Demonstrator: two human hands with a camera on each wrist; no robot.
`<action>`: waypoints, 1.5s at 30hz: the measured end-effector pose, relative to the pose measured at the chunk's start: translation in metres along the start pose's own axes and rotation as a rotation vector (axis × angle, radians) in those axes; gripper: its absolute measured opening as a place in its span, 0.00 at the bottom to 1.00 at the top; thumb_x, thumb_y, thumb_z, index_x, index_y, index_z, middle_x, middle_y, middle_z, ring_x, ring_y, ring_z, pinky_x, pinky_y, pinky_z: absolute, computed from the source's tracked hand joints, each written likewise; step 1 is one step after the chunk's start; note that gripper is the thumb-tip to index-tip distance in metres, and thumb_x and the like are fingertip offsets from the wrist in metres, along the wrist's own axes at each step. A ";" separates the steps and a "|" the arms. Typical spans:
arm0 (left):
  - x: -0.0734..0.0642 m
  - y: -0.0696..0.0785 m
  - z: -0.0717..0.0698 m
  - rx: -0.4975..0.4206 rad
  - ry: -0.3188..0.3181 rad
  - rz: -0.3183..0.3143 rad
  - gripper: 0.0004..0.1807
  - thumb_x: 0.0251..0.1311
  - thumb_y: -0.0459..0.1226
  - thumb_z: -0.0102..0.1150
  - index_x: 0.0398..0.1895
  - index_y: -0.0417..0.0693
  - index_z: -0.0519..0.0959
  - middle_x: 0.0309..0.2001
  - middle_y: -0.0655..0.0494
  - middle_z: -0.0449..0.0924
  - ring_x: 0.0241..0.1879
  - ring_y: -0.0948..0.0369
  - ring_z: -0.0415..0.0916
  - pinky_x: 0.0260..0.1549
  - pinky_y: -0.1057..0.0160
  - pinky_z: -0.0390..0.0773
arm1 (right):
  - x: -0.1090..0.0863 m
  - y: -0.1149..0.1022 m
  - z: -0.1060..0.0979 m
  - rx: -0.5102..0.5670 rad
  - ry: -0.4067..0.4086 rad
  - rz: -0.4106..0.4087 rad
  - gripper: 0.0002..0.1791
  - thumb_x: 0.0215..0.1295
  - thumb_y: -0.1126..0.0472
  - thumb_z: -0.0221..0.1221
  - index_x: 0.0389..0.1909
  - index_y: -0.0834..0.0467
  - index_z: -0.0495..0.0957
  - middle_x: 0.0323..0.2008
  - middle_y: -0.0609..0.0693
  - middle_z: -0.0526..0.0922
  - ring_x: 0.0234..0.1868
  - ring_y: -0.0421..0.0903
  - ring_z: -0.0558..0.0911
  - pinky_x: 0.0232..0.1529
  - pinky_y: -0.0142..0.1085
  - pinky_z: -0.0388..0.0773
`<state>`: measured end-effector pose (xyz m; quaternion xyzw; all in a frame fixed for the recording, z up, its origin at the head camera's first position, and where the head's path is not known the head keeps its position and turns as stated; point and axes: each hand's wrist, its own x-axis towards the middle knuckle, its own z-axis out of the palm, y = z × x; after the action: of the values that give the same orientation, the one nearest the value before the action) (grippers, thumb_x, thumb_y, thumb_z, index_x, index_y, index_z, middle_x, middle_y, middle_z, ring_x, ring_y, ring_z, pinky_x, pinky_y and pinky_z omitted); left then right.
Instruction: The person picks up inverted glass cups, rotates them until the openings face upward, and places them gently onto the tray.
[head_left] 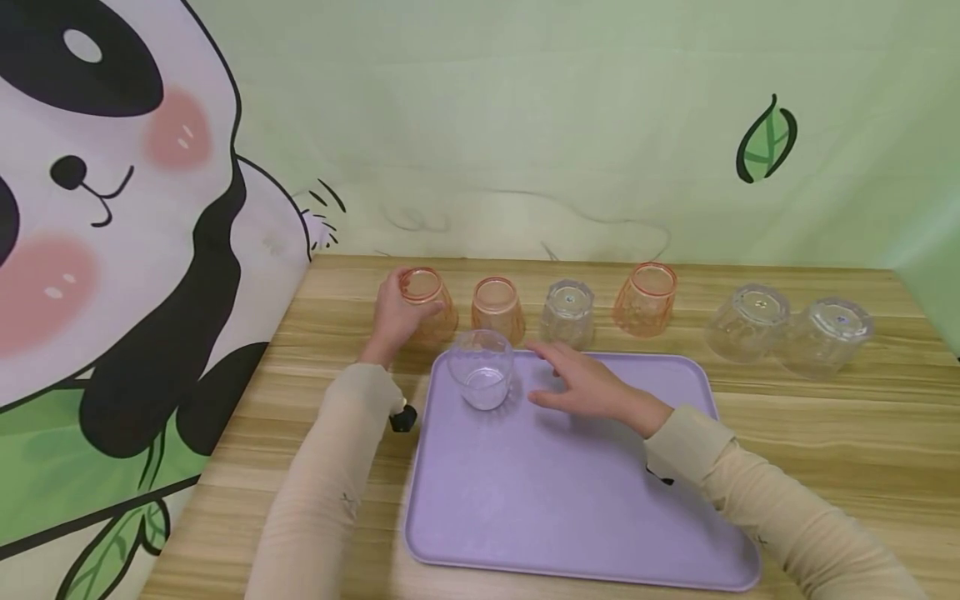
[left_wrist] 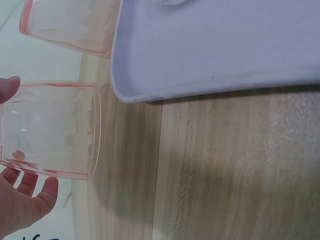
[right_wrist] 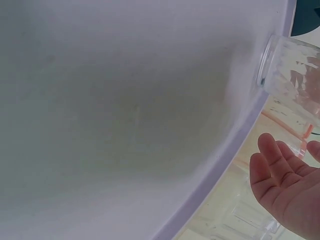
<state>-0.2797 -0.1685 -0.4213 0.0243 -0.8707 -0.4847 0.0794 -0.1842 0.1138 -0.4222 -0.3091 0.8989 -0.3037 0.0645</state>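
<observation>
Inside the left grip (head_left: 396,317), an orange glass (head_left: 435,325) is clasped; the right grip (head_left: 581,383) hangs relaxed.

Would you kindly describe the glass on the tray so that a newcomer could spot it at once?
A purple tray lies on the wooden table. In its far left corner stands a clear glass. It is the only glass on the tray, and its open mouth faces up, whereas the glasses in the row behind it stand upside down.

Orange-tinted glass (left_wrist: 52,130), see-through, upside down, held by its sides in the left hand (head_left: 397,317), colourless glass (head_left: 482,375), upright, between the hands, near the right hand (head_left: 581,383)
</observation>
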 end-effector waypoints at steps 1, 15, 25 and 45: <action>0.000 0.001 -0.001 0.003 -0.001 -0.004 0.40 0.36 0.36 0.70 0.56 0.39 0.62 0.55 0.41 0.66 0.56 0.49 0.63 0.56 0.54 0.63 | 0.000 0.000 0.000 0.001 0.001 0.000 0.37 0.52 0.49 0.59 0.62 0.54 0.58 0.51 0.58 0.71 0.51 0.53 0.73 0.47 0.45 0.72; -0.003 0.010 -0.006 0.001 -0.029 -0.002 0.38 0.37 0.37 0.69 0.56 0.45 0.63 0.54 0.45 0.66 0.56 0.49 0.63 0.55 0.52 0.63 | 0.000 0.000 0.000 -0.011 -0.002 -0.006 0.37 0.52 0.49 0.59 0.63 0.54 0.57 0.51 0.58 0.71 0.50 0.53 0.73 0.46 0.45 0.72; -0.005 0.016 -0.010 0.022 -0.034 0.012 0.39 0.36 0.37 0.70 0.57 0.46 0.63 0.54 0.46 0.67 0.56 0.49 0.63 0.55 0.52 0.63 | -0.001 -0.001 -0.002 -0.006 -0.022 0.013 0.37 0.52 0.48 0.59 0.63 0.54 0.57 0.53 0.58 0.70 0.51 0.53 0.73 0.47 0.45 0.72; -0.016 0.042 -0.018 -0.004 -0.054 0.060 0.43 0.36 0.38 0.70 0.60 0.46 0.59 0.57 0.48 0.64 0.57 0.52 0.62 0.55 0.54 0.65 | 0.002 -0.008 -0.026 0.091 0.023 -0.035 0.38 0.54 0.55 0.59 0.63 0.62 0.55 0.56 0.61 0.67 0.47 0.55 0.73 0.47 0.46 0.73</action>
<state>-0.2594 -0.1590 -0.3779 -0.0153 -0.8720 -0.4842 0.0704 -0.1899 0.1205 -0.3960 -0.3179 0.8793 -0.3490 0.0631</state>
